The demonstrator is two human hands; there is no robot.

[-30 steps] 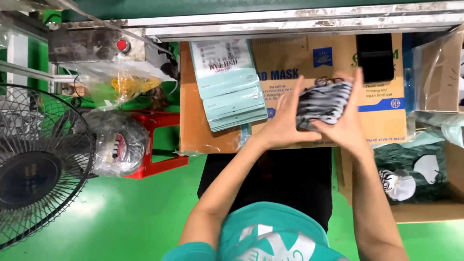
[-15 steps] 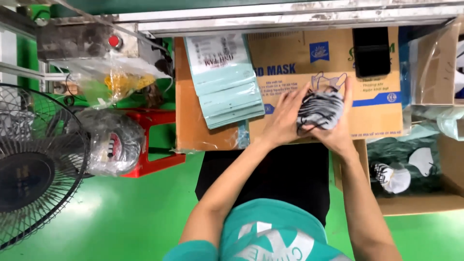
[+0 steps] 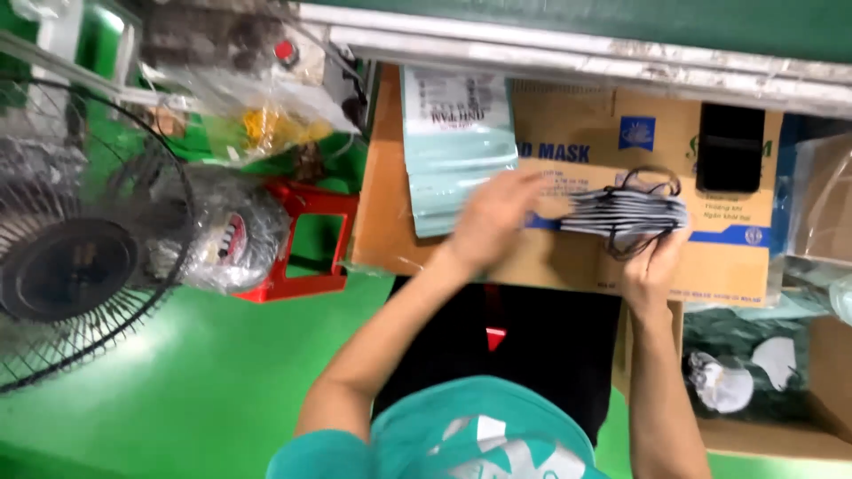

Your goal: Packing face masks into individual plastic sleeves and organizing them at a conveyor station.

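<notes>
My right hand [image 3: 650, 266] grips a flat stack of dark patterned face masks [image 3: 621, 213] with black ear loops, held over the flattened cardboard sheet [image 3: 568, 257] on my lap. My left hand [image 3: 493, 217] has its fingers spread and reaches left, touching the edge of a stack of pale green plastic pouches [image 3: 457, 146] lying on the cardboard. It holds nothing. A black rectangular object [image 3: 730, 160] lies on the cardboard's far right.
A black wire fan [image 3: 75, 257] stands at the left. A red plastic stool [image 3: 306, 239] carries a clear bag of goods [image 3: 222, 239]. A cardboard box [image 3: 781, 381] with more masks sits at the right. A metal rail [image 3: 577, 53] runs across the top above the green floor [image 3: 195, 381].
Both hands were squaring the mask stack together. Now my left hand has let go and moved left to the pouches, while my right hand alone keeps the stack, turned flat.
</notes>
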